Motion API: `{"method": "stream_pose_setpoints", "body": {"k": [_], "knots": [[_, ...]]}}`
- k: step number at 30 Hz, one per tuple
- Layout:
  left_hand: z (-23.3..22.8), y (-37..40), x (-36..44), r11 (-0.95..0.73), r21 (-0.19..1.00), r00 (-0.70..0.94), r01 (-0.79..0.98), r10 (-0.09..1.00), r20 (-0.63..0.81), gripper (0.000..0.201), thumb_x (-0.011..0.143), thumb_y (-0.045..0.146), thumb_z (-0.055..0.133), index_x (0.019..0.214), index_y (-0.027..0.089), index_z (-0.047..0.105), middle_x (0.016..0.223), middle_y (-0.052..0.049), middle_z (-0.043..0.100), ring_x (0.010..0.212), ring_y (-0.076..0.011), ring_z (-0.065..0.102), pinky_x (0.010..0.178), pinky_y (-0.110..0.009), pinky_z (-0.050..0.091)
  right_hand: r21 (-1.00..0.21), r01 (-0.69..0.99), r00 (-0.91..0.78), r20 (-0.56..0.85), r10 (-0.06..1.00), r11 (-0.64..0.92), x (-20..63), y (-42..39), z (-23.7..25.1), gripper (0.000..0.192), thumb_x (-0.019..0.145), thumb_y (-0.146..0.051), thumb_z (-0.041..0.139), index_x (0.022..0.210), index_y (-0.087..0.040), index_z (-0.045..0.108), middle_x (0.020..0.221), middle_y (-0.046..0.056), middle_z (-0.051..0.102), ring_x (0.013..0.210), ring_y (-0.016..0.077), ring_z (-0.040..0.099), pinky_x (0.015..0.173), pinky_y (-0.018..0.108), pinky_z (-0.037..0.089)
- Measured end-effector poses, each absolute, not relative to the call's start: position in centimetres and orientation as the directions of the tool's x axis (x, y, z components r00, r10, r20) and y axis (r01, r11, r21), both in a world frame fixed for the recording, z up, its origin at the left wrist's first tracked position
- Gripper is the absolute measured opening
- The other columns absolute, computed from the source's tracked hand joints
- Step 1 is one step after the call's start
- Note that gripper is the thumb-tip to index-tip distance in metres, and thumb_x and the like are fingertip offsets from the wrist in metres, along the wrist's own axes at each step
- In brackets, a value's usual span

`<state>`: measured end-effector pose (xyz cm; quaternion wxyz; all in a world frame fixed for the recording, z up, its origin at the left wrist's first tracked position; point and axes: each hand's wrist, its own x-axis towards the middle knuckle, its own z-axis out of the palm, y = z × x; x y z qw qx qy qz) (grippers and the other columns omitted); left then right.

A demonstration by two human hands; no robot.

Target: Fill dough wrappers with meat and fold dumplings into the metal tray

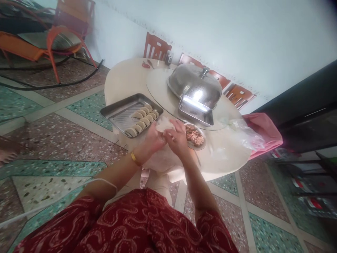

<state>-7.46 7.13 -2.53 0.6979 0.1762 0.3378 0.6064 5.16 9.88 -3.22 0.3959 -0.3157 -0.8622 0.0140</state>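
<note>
Both hands grip the pale dough (164,124) between them above the table (223,153): the left hand (154,138) cups it from the left, the right hand (177,136) pinches it from the right. The dough is just beside the tray (118,113), where dumplings (142,123) lie in rows. Near the right hand stands the bowl (203,144) of filling (195,135); a pan (205,121) sits beyond, before a domed lid (184,79)

Nothing can be read as text, brand or number; red patches (317,202) show on the clear packages (322,211) at the lower right, too blurred to tell any lettering; the small dark marks (150,26) along the pale wall (223,31) are likewise too faint to make out.
</note>
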Motion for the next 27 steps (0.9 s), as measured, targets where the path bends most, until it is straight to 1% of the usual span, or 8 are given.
{"method": "stream_pose_setpoints", "body": {"k": [2,5,9,14,17,20,24,27], "knots": [[-1.9,6.2,-7.1,0.206,0.611,0.061,-0.764,0.966,-0.250,0.047,0.092,0.054,0.031,0.101,0.018,0.059,0.095,-0.011,0.069,0.104,-0.0263,0.064,0.090,-0.041,0.054,-0.244,0.527,-0.479,0.706,0.522,0.814,5.8,7.5,-3.4,0.019,0.091,-0.029,0.057,0.089,-0.024,0.075,0.133,0.009,0.063,0.136,0.0287,0.045,0.111,0.052,0.041],[-1.4,4.5,-6.3,0.273,0.516,0.174,-0.812,0.957,-0.232,0.052,0.095,0.054,0.025,0.109,0.017,0.058,0.106,-0.011,0.069,0.109,-0.0262,0.064,0.093,-0.041,0.053,-0.251,0.527,-0.475,0.706,0.526,0.812,6.8,5.0,-3.2,0.021,0.093,-0.030,0.054,0.090,-0.025,0.074,0.134,0.007,0.063,0.136,0.0274,0.046,0.111,0.053,0.042],[-1.4,2.7,-5.4,0.391,0.407,0.314,-0.826,0.918,-0.243,0.059,0.097,0.056,0.017,0.116,0.016,0.056,0.107,-0.011,0.069,0.111,-0.0268,0.063,0.095,-0.042,0.052,-0.275,0.481,-0.512,0.683,0.521,0.833,8.0,2.7,-2.8,0.019,0.092,-0.032,0.055,0.091,-0.026,0.074,0.136,0.006,0.060,0.138,0.0282,0.044,0.113,0.056,0.038],[-2.0,1.4,-4.6,0.429,0.471,0.376,-0.771,0.903,-0.209,0.065,0.095,0.060,0.015,0.126,0.020,0.056,0.104,-0.012,0.070,0.109,-0.0310,0.063,0.090,-0.052,0.053,-0.256,0.519,-0.503,0.680,0.534,0.816,9.5,0.6,-3.3,0.020,0.090,-0.035,0.058,0.102,-0.029,0.071,0.146,0.005,0.052,0.141,0.0322,0.041,0.115,0.060,0.034],[-2.1,0.9,-4.2,0.474,0.457,0.424,-0.753,0.880,-0.215,0.069,0.093,0.063,0.014,0.129,0.021,0.055,0.106,-0.012,0.070,0.108,-0.0309,0.064,0.089,-0.052,0.053,-0.214,0.546,-0.541,0.648,0.536,0.810,10.0,0.0,-4.0,0.027,0.089,-0.041,0.059,0.112,-0.031,0.068,0.150,0.004,0.047,0.143,0.0343,0.036,0.116,0.063,0.029],[-2.1,0.5,-4.1,0.474,0.433,0.417,-0.767,0.881,-0.225,0.068,0.094,0.064,0.017,0.130,0.021,0.055,0.111,-0.011,0.069,0.110,-0.0289,0.064,0.091,-0.047,0.053,-0.207,0.537,-0.560,0.638,0.529,0.818,10.5,-0.4,-4.7,0.029,0.089,-0.043,0.058,0.115,-0.034,0.066,0.150,0.003,0.047,0.144,0.0334,0.034,0.115,0.061,0.031],[-2.0,-0.1,-4.4,0.509,0.425,0.409,-0.749,0.859,-0.308,0.065,0.096,0.062,0.019,0.130,0.020,0.055,0.118,-0.011,0.068,0.108,-0.0261,0.064,0.090,-0.041,0.053,-0.255,0.598,-0.430,0.698,0.573,0.760,11.6,-0.8,-5.1,0.026,0.090,-0.031,0.055,0.113,-0.029,0.066,0.150,0.006,0.048,0.140,0.0320,0.041,0.113,0.060,0.035],[-1.9,-0.7,-4.4,0.560,0.345,0.458,-0.753,0.823,-0.335,0.065,0.097,0.062,0.022,0.132,0.018,0.055,0.113,-0.012,0.070,0.105,-0.0251,0.066,0.091,-0.039,0.053,-0.339,0.650,-0.285,0.721,0.632,0.680,12.5,-0.6,-5.0,0.023,0.089,-0.025,0.054,0.107,-0.025,0.068,0.143,0.009,0.053,0.135,0.0312,0.045,0.109,0.058,0.041]]}}
